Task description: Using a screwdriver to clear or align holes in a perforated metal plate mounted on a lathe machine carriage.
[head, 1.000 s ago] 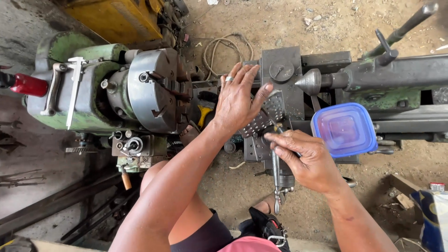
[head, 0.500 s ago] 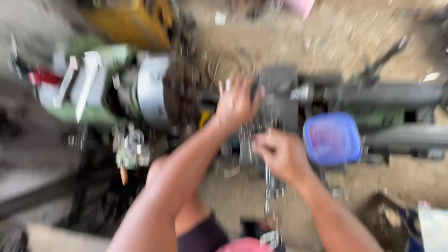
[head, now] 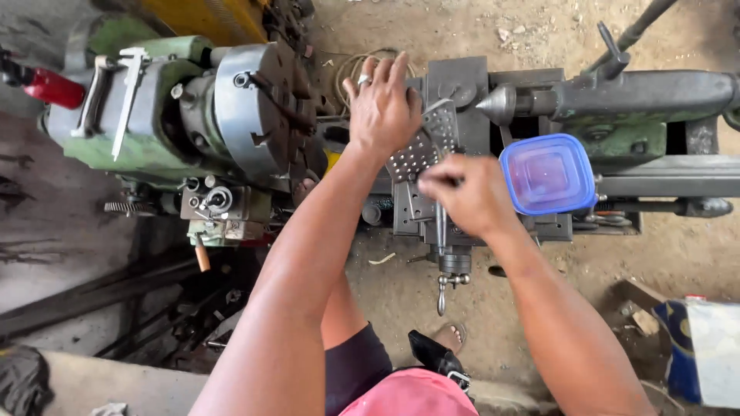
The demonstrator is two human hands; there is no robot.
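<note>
Blue see-thru plastic box w/ lid (head: pixel 547 174), square, rounded corners, right of centre. White-blue carton (head: pixel 705 350), lower right corner, on floor.

Perforated metal plate (head: pixel 420 150) held on the lathe carriage (head: pixel 412 212)

The plate is a thin grey sheet, dotted all over with small round holes in regular rows. It sits tilted across the top of the carriage, between the chuck side and the tailstock side, its upper corner rising toward the far edge. The left hand (head: pixel 381 108) lies flat with spread fingers over its far-left part; the right hand (head: pixel 462 192) is closed in a loose fist at its near-right edge, gripping something too hidden to tell.
</note>
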